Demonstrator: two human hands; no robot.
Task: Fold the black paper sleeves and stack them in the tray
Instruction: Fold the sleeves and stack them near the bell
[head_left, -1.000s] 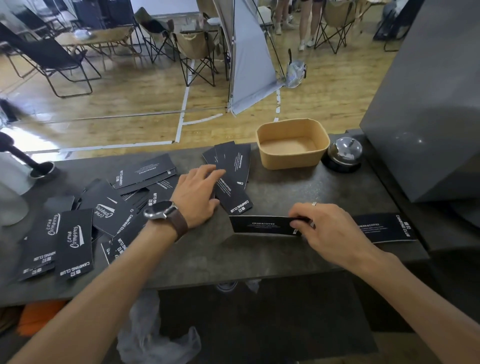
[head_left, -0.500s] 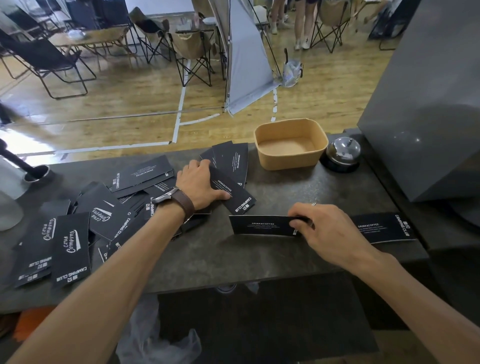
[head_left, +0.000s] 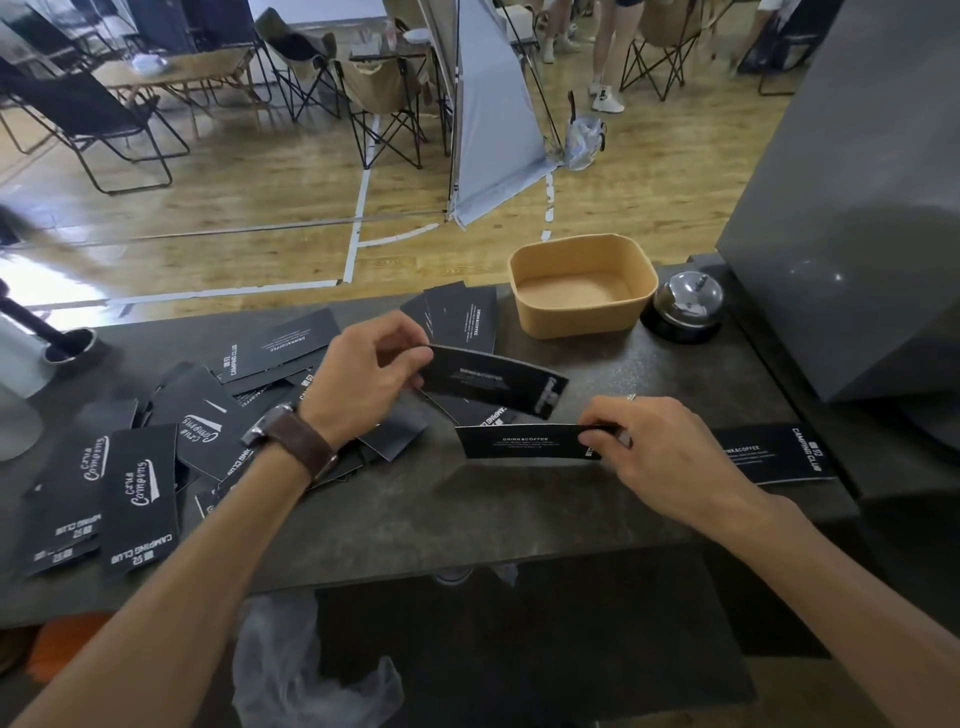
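Black sleeves (head_left: 156, 467) scattered flat beside tan tray (head_left: 582, 291).

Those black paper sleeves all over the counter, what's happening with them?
A person is sorting printed black paper sleeves. The left hand pinches one lifted black sleeve above the dark stone counter, while the right hand grips another black sleeve lying there. A loose pile of sleeves waits at left. The tan rectangular tray holds none.
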